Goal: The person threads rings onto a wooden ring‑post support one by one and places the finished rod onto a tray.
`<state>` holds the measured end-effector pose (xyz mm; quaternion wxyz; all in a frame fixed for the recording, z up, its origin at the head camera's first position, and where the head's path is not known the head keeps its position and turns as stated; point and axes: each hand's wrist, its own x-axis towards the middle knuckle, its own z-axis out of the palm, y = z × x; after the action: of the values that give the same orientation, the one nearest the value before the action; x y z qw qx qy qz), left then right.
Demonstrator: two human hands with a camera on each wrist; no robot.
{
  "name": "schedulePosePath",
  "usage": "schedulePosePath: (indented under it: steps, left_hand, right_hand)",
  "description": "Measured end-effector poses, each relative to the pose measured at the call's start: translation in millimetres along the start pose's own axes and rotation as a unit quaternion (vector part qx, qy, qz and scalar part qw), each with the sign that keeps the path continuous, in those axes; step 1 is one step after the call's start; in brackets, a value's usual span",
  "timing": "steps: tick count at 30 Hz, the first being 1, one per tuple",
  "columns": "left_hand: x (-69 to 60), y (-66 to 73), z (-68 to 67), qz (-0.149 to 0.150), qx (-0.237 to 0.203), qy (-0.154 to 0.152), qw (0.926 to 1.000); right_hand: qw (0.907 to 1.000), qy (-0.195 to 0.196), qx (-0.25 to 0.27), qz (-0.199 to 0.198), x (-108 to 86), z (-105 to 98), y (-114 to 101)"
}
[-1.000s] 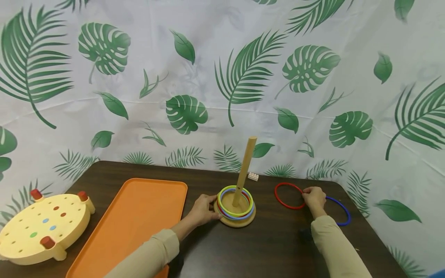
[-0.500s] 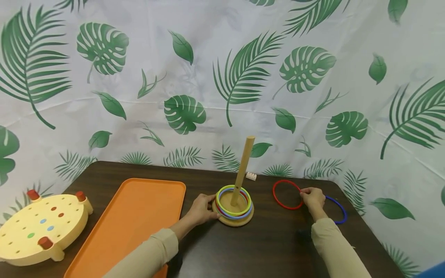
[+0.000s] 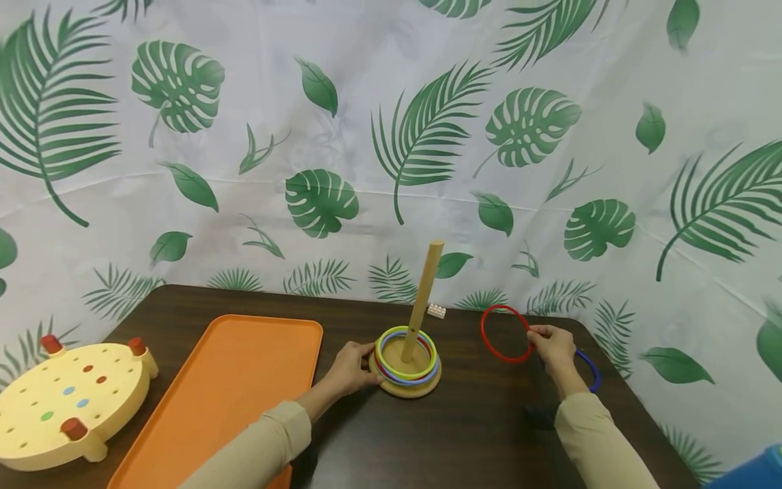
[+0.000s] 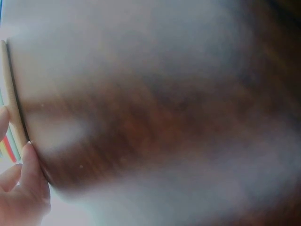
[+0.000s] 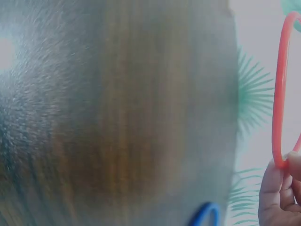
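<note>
Two hands in closed grips — left (image 3: 349, 370) on wooden base (image 3: 408, 392), right (image 3: 554, 346) on red ring (image 5: 279, 96)

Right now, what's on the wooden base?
A post, ringed by a yellow hoop over a light-blue hoop and a red hoop. Parts behind the left hand are hidden; hoop count unclear.

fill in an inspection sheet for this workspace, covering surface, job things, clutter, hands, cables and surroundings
Surface: dark wood-grain table, glossy with reflections
Job's things: wooden stand with stacked rings round its post, yellow uppermost; red ring held tilted, apart from the stand; blue ring at right, partly hidden
Clutter: orange tray; pale yellow board with red-tipped legs; small white block
Hands: left hand grips the stand's base; right hand pinches the red ring
Cables: nothing seen
Surroundings: leaf-print cloth behind; blue object cut off, unclear
</note>
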<state>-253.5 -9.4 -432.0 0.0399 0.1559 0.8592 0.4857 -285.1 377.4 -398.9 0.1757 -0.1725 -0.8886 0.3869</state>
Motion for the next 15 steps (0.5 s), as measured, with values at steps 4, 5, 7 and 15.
schedulePosePath:
  steps: [4,5,7,15]
  left_hand:
    - [-0.4,-1.3,-0.4,0.005,-0.003,0.002,1.0]
    - [-0.1,-1.6,-0.5,0.008,-0.004,0.002,1.0]
    - [0.9,-2.5,-0.6,0.012,-0.003,0.004,0.9999]
    - [1.8,-1.6,-0.1,0.019,0.004,0.007,0.9998]
  right_hand:
    - [0.9988,-0.009,0.048,0.004,-1.8,-8.3,-11.6]
    - [0.9981,-0.01,0.061,0.006,-2.0,-10.3,-15.1]
    - [0.996,-0.018,0.087,0.005,-1.8,-14.8,-22.6]
    - [0.9871,-0.037,0.154,-0.023,-5.5,-29.2,-53.5]
